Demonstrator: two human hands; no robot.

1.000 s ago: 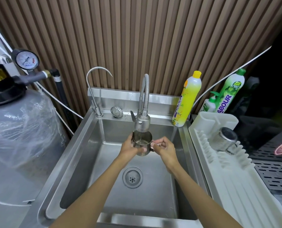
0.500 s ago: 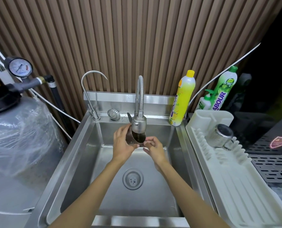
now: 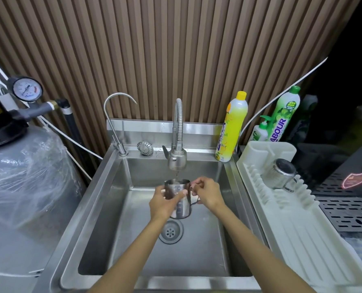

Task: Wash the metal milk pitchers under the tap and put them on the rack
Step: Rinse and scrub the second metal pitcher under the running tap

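A metal milk pitcher [image 3: 183,205] stands upright in the air over the sink basin, just below the spray tap head [image 3: 177,159], from which a thin stream falls into it. My left hand [image 3: 164,203] grips its body from the left, thumb across the front. My right hand [image 3: 207,192] pinches its handle on the right. A second metal pitcher [image 3: 280,174] lies upside down on the white drying rack [image 3: 302,233] at the sink's right.
The steel sink [image 3: 104,208] has a drain [image 3: 170,231] below the pitcher. A thin gooseneck tap [image 3: 116,121] and a strainer [image 3: 145,148] sit at the back rim. A yellow bottle [image 3: 231,127] and green bottles [image 3: 281,117] stand back right. A wrapped filter tank [image 3: 17,187] fills the left.
The pitcher has come down from right against the tap head to a lower spot and now stands upright. Both hands moved down with it.
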